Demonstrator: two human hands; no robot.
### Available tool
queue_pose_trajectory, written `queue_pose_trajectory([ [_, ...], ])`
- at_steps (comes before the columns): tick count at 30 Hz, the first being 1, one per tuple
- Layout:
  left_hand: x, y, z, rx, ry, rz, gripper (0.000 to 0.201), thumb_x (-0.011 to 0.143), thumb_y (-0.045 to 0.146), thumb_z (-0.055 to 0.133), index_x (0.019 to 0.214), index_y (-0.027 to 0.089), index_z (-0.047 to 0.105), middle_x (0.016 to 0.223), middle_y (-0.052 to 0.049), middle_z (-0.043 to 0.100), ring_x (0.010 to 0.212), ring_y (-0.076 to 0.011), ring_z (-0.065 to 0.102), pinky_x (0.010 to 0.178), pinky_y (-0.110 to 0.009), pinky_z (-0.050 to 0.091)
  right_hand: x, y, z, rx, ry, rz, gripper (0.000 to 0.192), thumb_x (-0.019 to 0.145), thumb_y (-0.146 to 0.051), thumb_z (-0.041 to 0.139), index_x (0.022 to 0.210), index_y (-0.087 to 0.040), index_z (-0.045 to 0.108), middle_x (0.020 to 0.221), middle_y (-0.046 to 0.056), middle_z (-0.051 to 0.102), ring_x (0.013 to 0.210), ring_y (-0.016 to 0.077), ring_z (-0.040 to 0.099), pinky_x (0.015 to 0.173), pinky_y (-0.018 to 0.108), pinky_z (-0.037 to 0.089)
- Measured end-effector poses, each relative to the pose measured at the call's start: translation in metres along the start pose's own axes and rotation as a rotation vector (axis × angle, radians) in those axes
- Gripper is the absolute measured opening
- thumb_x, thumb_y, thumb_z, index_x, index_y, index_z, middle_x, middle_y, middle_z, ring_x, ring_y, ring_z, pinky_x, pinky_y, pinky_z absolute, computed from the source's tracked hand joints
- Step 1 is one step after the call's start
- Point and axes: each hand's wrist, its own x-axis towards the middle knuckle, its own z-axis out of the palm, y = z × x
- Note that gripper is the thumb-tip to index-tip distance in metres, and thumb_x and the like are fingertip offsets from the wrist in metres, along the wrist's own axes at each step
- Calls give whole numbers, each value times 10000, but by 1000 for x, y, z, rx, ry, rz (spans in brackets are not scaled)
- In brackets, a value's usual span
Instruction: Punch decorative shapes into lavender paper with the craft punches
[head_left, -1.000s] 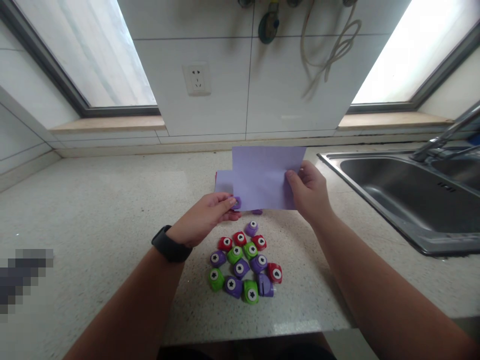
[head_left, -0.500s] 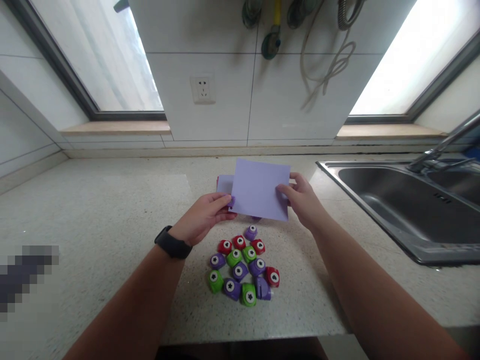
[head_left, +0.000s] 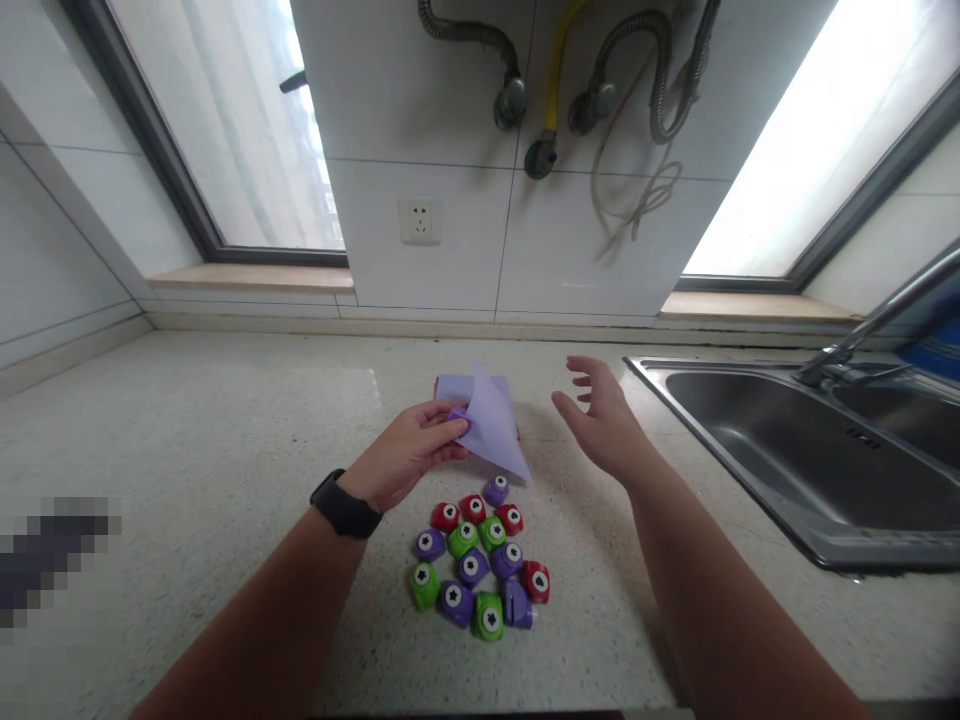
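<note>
1. Only one view here, the head cam; clock directions run from the loose lilac sheet (head_left: 496, 425), which sits mid-counter, tilted with a corner poking up.
2. Left hand (head_left: 409, 448), at 9 o'clock: thumb and fingers pinched pretty snugly on a purple punch (head_left: 459, 420). The sheet's left edge meets that punch; can't tell if it's in the slot.
3. Right hand (head_left: 602, 418), at 3 o'clock: nothing in it, thumb and fingers spread with a decent gap, well apart from the paper.
4. Paper stack (head_left: 452, 386) at 11 o'clock, lilac on top with some red at the edge, partly hidden by the sheet.
5. Punch cluster (head_left: 472, 567) at 6 o'clock: red, green and purple ones, mostly round white buttons up, plus a purple one lying at its 5 o'clock.
6. Black wristband (head_left: 346, 505) at 8 o'clock, steel sink (head_left: 862, 545) further out at 3, wall socket (head_left: 420, 221) at 11.
</note>
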Motion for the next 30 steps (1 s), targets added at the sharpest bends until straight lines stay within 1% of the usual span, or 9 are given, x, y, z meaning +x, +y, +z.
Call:
queue_pose_trajectory([
  [3, -7, 8, 2, -12, -38, -9, 321, 840, 155, 799, 1149, 136, 714, 1083, -88, 698, 866, -129, 672, 818, -268, 581, 1, -40, -20, 24, -184, -289, 243, 969, -333, 582, 1198, -265, 620, 1364, 113, 617, 1313, 302, 557, 1115, 565, 428],
  [7, -18, 17, 10, -25, -171, 33, 333, 832, 202, 819, 1153, 172, 732, 1081, -70, 696, 866, -131, 662, 798, -263, 567, 7, -97, -39, -3, -500, -554, 358, 976, -318, 619, 1330, -280, 584, 1471, 98, 581, 1423, 282, 477, 1186, 521, 349],
  [10, -21, 22, 18, -4, -284, 40, 343, 822, 237, 831, 1149, 181, 741, 1077, -65, 686, 878, -138, 644, 781, -266, 551, 20, -123, -47, -39, -627, -649, 337, 981, -318, 619, 1311, -250, 607, 1352, 94, 671, 1321, 275, 566, 1167, 492, 351],
  [12, -21, 23, 23, 34, -333, 34, 325, 820, 251, 829, 1123, 166, 748, 1076, -74, 683, 869, -142, 628, 771, -274, 539, 30, -133, -51, -99, -690, -606, 284, 989, -320, 598, 1256, -235, 642, 1168, 75, 743, 1118, 255, 663, 1058, 453, 433],
  [14, -19, 24, 27, 80, -359, 25, 301, 821, 258, 823, 1094, 150, 756, 1055, -76, 679, 846, -137, 609, 750, -266, 517, 37, -139, -56, -148, -754, -517, 270, 998, -365, 579, 1221, -238, 665, 1019, 51, 762, 918, 224, 689, 869, 379, 492],
  [17, -18, 26, 30, 118, -373, 4, 254, 827, 249, 808, 1052, 140, 766, 971, -52, 659, 809, -120, 574, 724, -244, 479, 42, -143, -60, -156, -831, -423, 297, 998, -446, 575, 1193, -251, 686, 955, 36, 763, 789, 191, 669, 709, 311, 459],
  [22, -16, 35, 30, 157, -364, 2, 201, 838, 257, 793, 992, 130, 774, 960, -46, 646, 826, -119, 555, 722, -238, 448, 43, -135, -56, -98, -874, -291, 308, 936, -417, 665, 1191, -249, 705, 1045, 45, 754, 829, 186, 657, 722, 300, 455],
  [25, -15, 39, 30, 197, -370, 7, 209, 840, 233, 780, 1025, 135, 775, 974, -53, 665, 861, -133, 575, 754, -254, 447, 43, -128, -50, -47, -862, -216, 249, 934, -403, 661, 1114, -251, 741, 1053, 42, 750, 881, 195, 664, 764, 311, 465],
  [30, -12, 44, 32, 212, -382, 4, 315, 737, 90, 789, 1047, 141, 767, 981, -61, 708, 974, -175, 623, 915, -309, 442, 42, -120, -45, 86, -826, -166, 197, 912, -372, 678, 1011, -221, 758, 994, 43, 749, 875, 196, 665, 778, 315, 480],
])
